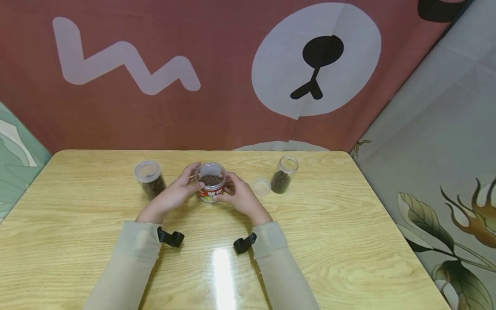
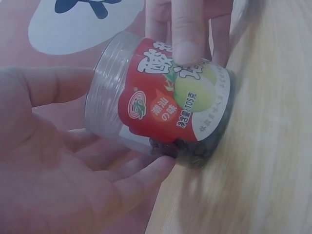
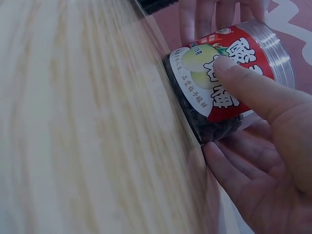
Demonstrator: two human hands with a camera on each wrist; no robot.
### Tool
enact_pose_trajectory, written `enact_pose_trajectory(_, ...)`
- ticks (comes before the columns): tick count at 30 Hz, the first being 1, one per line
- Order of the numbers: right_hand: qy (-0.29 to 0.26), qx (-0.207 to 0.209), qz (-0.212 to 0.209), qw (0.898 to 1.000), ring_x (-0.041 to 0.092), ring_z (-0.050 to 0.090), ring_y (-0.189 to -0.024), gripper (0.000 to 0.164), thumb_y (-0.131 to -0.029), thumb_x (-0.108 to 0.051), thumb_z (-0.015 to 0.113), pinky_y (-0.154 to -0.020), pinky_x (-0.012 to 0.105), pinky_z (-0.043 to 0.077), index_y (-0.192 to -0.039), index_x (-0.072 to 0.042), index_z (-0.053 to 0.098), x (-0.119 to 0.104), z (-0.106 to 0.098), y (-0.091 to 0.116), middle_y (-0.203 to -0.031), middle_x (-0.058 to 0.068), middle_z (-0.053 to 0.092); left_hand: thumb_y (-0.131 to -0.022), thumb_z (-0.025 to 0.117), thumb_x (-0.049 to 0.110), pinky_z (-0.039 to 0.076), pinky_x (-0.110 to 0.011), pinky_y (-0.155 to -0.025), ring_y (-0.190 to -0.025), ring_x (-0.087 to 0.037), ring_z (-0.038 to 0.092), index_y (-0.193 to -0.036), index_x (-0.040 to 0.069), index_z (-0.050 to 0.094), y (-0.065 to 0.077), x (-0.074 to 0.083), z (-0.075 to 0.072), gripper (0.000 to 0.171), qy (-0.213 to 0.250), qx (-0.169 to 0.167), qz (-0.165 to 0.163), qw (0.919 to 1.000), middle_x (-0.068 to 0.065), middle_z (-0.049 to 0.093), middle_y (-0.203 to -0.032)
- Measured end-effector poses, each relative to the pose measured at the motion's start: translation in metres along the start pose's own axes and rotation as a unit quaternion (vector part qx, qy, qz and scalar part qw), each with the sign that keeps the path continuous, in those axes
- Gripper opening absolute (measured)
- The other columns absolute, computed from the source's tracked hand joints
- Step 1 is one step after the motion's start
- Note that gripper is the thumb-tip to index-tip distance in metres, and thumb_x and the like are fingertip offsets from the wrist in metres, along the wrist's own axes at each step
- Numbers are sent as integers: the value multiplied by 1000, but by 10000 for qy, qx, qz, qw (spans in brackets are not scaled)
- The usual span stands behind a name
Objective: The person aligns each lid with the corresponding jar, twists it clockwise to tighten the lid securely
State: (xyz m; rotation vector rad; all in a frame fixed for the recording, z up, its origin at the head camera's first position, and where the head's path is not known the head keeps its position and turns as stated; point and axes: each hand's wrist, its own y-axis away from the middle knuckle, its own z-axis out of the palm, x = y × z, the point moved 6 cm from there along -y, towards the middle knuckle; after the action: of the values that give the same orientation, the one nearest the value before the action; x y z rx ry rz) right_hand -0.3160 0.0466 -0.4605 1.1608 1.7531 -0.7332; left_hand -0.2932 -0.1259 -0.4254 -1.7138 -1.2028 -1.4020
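A short clear plastic jar [image 1: 211, 193] with a red and white label stands upright on the table between both hands, uncovered at the top, with dark crumbly pieces inside. My left hand [image 1: 179, 191] holds its left side, thumb close to the rim and fingers around the back, as the left wrist view also shows. From the other side my right hand [image 1: 243, 196] grips it. In the right wrist view, the right thumb [image 3: 243, 85] presses on the label [image 3: 226, 73], and the other fingers reach round below and behind.
Left of the hands is a taller clear jar [image 1: 153, 185] with dark contents, partly behind the left wrist. To the right stand another tall jar [image 1: 282, 178], partly filled with dark bits, and a round clear lid [image 1: 261, 187]. A printed red cloth [image 1: 221, 120] hangs behind the table [image 1: 341, 241].
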Motion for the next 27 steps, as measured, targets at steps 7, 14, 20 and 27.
enact_pose_trajectory(7, 9, -214, -104, 9997, 27, 54, -130, 82, -88, -17, 82, -109, 30, 45, -155, -7, 36, -1, 1, 0, -142, 12, 54, -108, 45, 13, 24, -63, -118, -150, -46, 17, -162, 6, 4, 1, 0, 1, 69, -93, 222, 4, 9997, -20, 5, -168)
enact_pose_trajectory(14, 204, -250, -233, 9992, 31, 56, -129, 78, -91, -19, 79, -107, 34, 48, -155, -10, 37, -4, -5, 2, -144, 13, 50, -104, 47, 7, 28, -65, -115, -146, -50, 25, -159, 0, 18, -2, 6, 0, 63, -589, 650, 447, 9951, -27, 15, -163)
enact_pose_trajectory(20, 323, -192, -294, 9989, 30, 60, -122, 70, -93, -14, 76, -101, 37, 53, -153, -10, 41, -4, -12, 2, -137, 13, 55, -103, 49, 4, 34, -61, -114, -143, -49, 31, -157, -1, 25, -3, 9, -2, 59, -814, 910, 708, 9900, -26, 22, -160)
enact_pose_trajectory(27, 455, -165, -421, 9979, 32, 61, -119, 66, -96, -14, 72, -101, 41, 53, -154, -8, 40, -9, -19, 4, -134, 15, 57, -103, 50, 3, 43, -55, -110, -142, -45, 35, -154, 2, 33, 0, 18, -1, 54, -1024, 1108, 873, 9847, -28, 28, -154)
